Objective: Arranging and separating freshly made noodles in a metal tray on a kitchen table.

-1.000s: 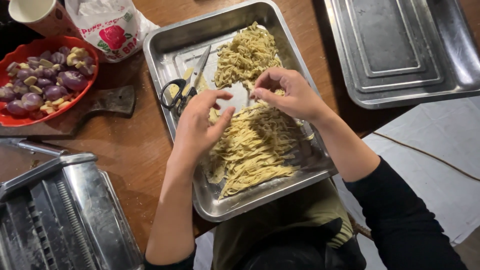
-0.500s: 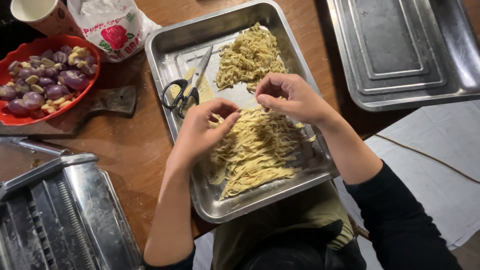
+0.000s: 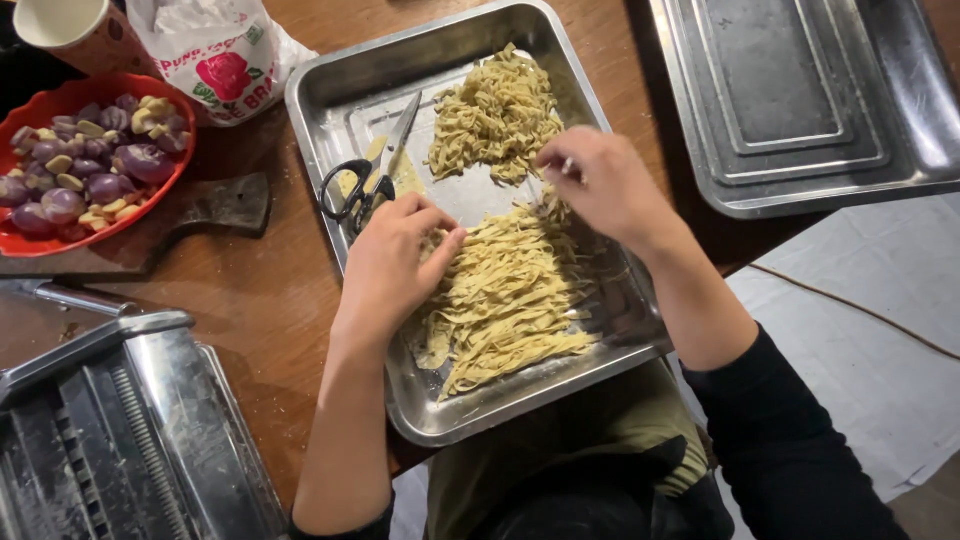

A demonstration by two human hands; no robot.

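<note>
We had both hands down in the steel tray (image 3: 330,95), right in among the fresh-cut noodles. Our left hand (image 3: 395,265) lay curled over the near heap of noodles (image 3: 510,305), fingers bent and tips pressed into the left edge of the strands, more a loose rake than a firm grip. Our right hand (image 3: 600,185) hovered at the top of that same heap, thumb and fingertips pinched together on a few strands where they trailed up toward the gap.

Beyond that gap sat the far pile of noodles (image 3: 497,115), already loose and fluffed, apart from the heap under our hands. So we judged the step in hand to be teasing the stuck strands apart, lifting off small tufts; the near heap looked flatter and more matted. The next move, as we read it, called for a gentle pull upward with the pinch while the left hand steadied the mass, so the strands would part and not tear.

Just left of our left hand, black-handled scissors (image 3: 365,180) lay in the tray, blades pointing away. Out on the wooden bench (image 3: 250,290) stood a red bowl of purple shallots and garlic cloves (image 3: 85,155) on a dark chopping board (image 3: 215,210), a flour bag (image 3: 220,55), a paper cup (image 3: 65,25), a pasta machine (image 3: 130,430) at the near left, and a second steel tray (image 3: 810,100) at the right.
</note>
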